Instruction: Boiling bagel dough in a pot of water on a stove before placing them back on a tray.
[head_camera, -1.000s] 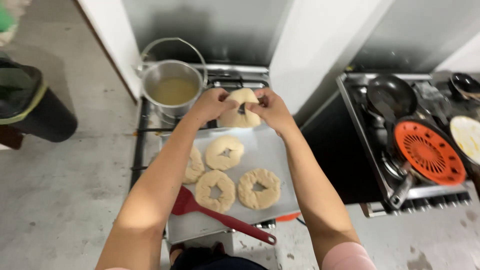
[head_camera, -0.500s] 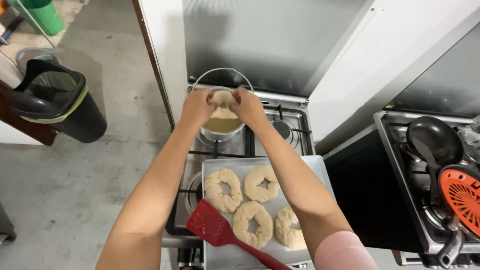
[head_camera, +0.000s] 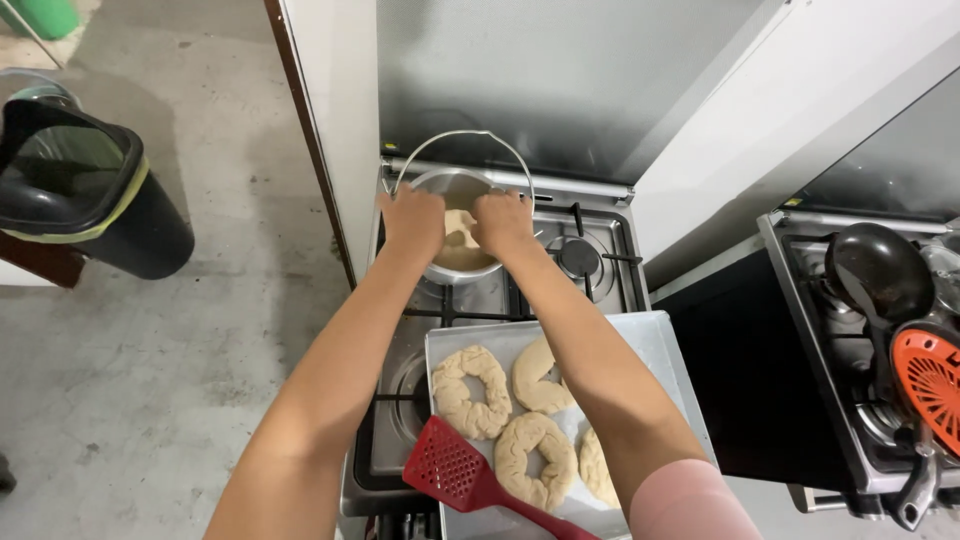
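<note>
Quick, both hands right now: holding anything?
Left hand: closed on the pale ring of raw dough over the steel pot.
Right hand: closed on the same ring.

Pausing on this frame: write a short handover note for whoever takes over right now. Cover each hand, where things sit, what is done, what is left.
Left hand and right hand: together holding one pale raw dough ring over the round metal pot with a wire handle on the back burner of the steel gas stove.
Flat grey baking tray: rests on the front of the stove, with four shaped dough rings.
Red slotted plastic spatula: lies on the tray's near edge.
Done: one ring lifted off.
Left: four rings on the tray.
</note>
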